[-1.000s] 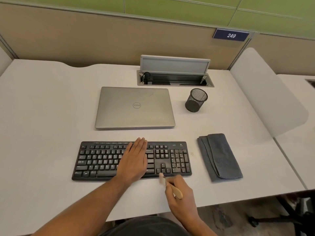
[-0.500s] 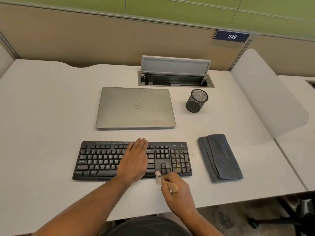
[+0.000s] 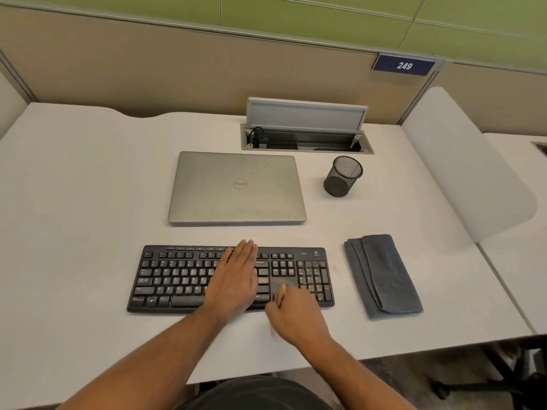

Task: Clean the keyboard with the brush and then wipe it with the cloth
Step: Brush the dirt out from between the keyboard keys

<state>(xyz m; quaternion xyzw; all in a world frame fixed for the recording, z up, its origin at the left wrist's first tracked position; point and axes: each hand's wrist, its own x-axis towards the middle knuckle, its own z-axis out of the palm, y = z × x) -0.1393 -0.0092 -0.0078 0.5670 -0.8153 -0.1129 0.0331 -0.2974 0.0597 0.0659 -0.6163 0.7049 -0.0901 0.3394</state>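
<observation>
A black keyboard [image 3: 177, 279] lies across the front of the white desk. My left hand [image 3: 236, 276] rests flat on its middle with straight fingers. My right hand [image 3: 296, 315] grips a small brush with a wooden handle [image 3: 283, 289] at the keyboard's front edge, near the arrow keys; the hand is blurred and hides most of the brush. A folded grey cloth [image 3: 381, 273] lies on the desk to the right of the keyboard, apart from both hands.
A shut silver laptop [image 3: 236, 187] sits behind the keyboard. A black mesh pen cup [image 3: 343, 176] stands to its right. An open cable box [image 3: 306, 137] is set in the desk [image 3: 74, 217] at the back. A white divider panel [image 3: 467, 173] stands at the right.
My right hand has moved up and left onto the keyboard's front edge with the brush. The brush's handle now points away from me. My left hand has stayed put.
</observation>
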